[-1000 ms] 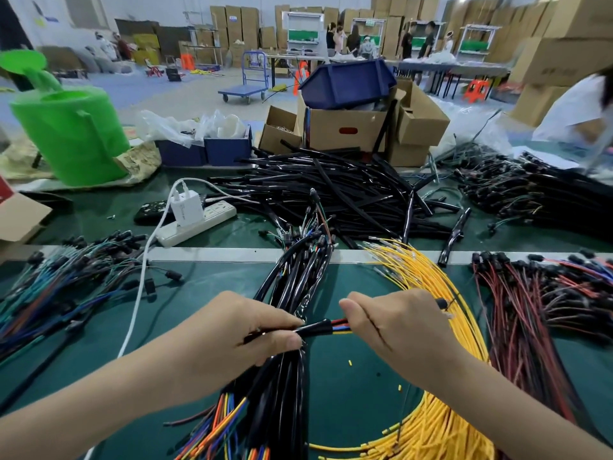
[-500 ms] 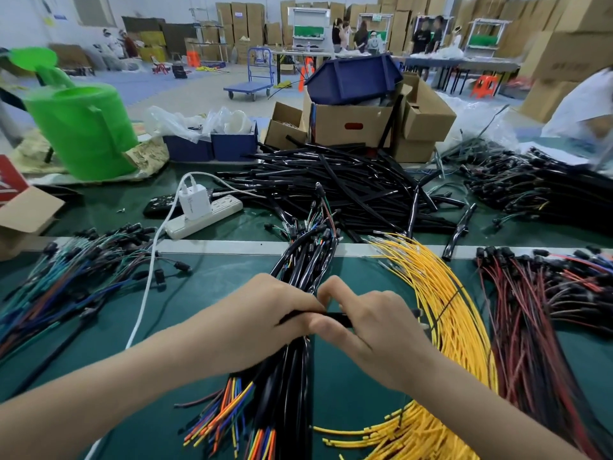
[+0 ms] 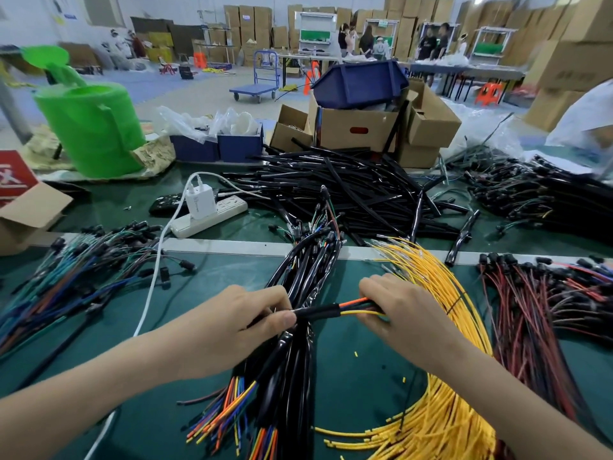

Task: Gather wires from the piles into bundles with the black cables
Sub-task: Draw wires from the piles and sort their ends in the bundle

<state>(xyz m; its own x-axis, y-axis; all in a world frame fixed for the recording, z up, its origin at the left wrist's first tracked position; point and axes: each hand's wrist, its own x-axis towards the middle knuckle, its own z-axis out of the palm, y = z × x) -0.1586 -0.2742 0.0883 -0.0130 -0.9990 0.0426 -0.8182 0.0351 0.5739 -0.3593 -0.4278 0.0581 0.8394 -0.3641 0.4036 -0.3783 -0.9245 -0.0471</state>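
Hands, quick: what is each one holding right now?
Left hand: closed, pinching the black cable.
Right hand: closed, gripping the coloured wires sticking out of it.

Bare left grip point(image 3: 232, 330), bare right grip point(image 3: 408, 320)

text: none legible | red sign point(image 3: 13, 175): white marks cut off | charger point(image 3: 198, 202): print blurred

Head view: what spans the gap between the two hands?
In the head view, a black cable pinched by the left hand, with orange and yellow wires running into the right hand.
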